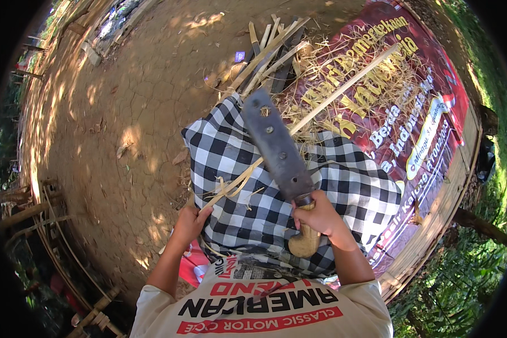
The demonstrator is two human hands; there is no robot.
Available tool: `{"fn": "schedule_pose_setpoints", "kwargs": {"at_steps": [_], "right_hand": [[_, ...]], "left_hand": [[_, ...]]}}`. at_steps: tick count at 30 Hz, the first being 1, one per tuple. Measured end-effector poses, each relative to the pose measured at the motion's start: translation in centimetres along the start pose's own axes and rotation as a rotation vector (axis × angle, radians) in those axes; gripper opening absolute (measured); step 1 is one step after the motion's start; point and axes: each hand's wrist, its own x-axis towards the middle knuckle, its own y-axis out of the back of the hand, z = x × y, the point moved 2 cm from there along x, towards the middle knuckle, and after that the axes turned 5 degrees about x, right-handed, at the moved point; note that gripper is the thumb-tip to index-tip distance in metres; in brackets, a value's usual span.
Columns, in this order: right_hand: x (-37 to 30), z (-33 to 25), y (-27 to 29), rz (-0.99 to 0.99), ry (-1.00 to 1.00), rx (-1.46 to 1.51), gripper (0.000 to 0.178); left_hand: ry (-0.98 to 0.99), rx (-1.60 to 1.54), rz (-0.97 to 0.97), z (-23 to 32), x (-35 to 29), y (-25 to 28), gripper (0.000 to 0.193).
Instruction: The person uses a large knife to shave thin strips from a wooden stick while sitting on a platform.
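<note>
My right hand (319, 216) is wrapped round the wooden handle (305, 241) of a machete. Its broad dark blade (277, 147), pierced by several holes, points up and away to the left. The blade crosses over a long pale bamboo strip (343, 89), hiding part of it. My left hand (190, 224) grips the near end of that strip, which slants up to the far right. Thin curled shavings (235, 185) hang from the strip near my left hand. Under both hands a black-and-white checked cloth (225, 141) covers my lap.
A red printed banner (434, 107) lies on the ground to the right, strewn with bamboo shavings (321, 73). Beyond my lap is a pile of split bamboo pieces (267, 59). Cracked bare earth (135, 96) spreads to the left. A bamboo edge (434, 236) borders the banner, with green plants beyond.
</note>
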Motion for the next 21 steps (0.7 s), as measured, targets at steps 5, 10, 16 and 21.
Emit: {"fn": "schedule_pose_setpoints", "kwargs": {"at_steps": [5,10,16,21], "right_hand": [[0.1,-0.3,-0.3,-0.113,-0.050,-0.029,0.010],[0.4,-0.8,1.1,0.129,0.114,0.177,0.008],[0.2,1.4,-1.8,-0.169,-0.065,-0.098,0.011],[0.4,1.6,-1.2,-0.153,-0.072,-0.006,0.013]], "left_hand": [[0.021,0.039,-0.020,-0.7,0.1,-0.1,0.055],[0.012,0.042,-0.018,-0.5,0.0,-0.2,0.053],[-0.025,0.021,-0.028,-1.1,0.3,-0.2,0.053],[-0.008,-0.015,-0.015,-0.3,0.0,0.1,0.050]]}}
